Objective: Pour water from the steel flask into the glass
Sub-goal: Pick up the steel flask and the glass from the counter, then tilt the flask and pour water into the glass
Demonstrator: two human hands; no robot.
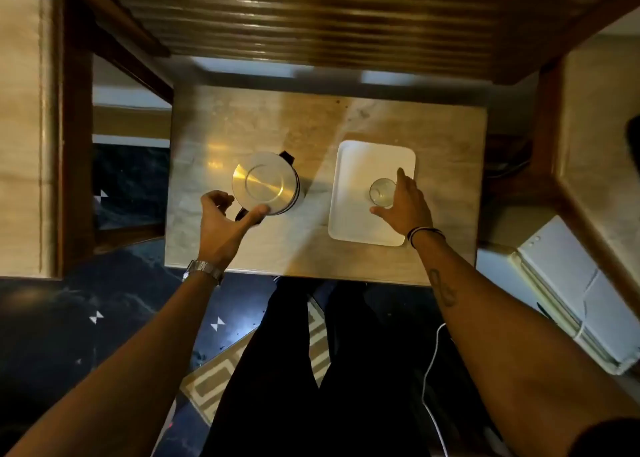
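Round steel flask with black handle (265, 184) stands left on the beige marble table (242, 124); left hand (225, 223) spread loose at its handle, handle mostly hidden. Clear glass (382, 192) on white rectangular tray (360, 166), right hand (403, 202) wrapping it.

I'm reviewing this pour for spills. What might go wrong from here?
The left hand only touches the steel flask's edge by its handle; a loose hold might let it slip when lifted. The lid looks closed, so tipping now may pour nothing. The glass, under the right hand, is small and easy to overshoot onto the white tray.
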